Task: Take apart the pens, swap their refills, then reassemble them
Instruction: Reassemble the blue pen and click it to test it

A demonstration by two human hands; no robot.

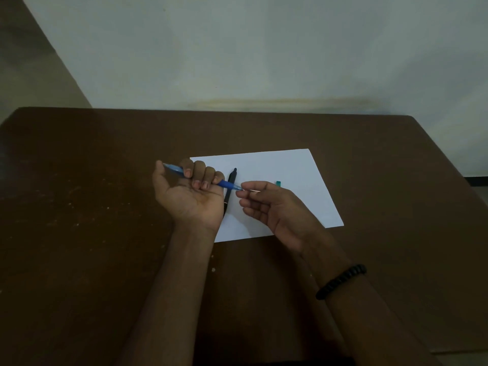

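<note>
Head view: a brown table (79, 180) fills the lower frame, with a pale wall (237, 48) beyond it at 12 o'clock. A white sheet of paper (290, 175) lies at the table's centre. On it rests a black pen (231, 177), pointing toward 12 o'clock, its lower length hidden behind the left hand (188, 192). A small teal piece (278, 183) sits on the paper at 3 o'clock of the black pen, just beyond the right hand (266, 204). A black bracelet (340, 281) circles the right wrist.

The left hand, palm up, has its fingers curled tightly round the blue pen (224, 184), which runs from 10 o'clock to 4 o'clock above the paper. The right hand pinches the pen's tip end between thumb and fingertips (244, 186); a thin pale rod (254, 191) shows there, too small to identify.
</note>
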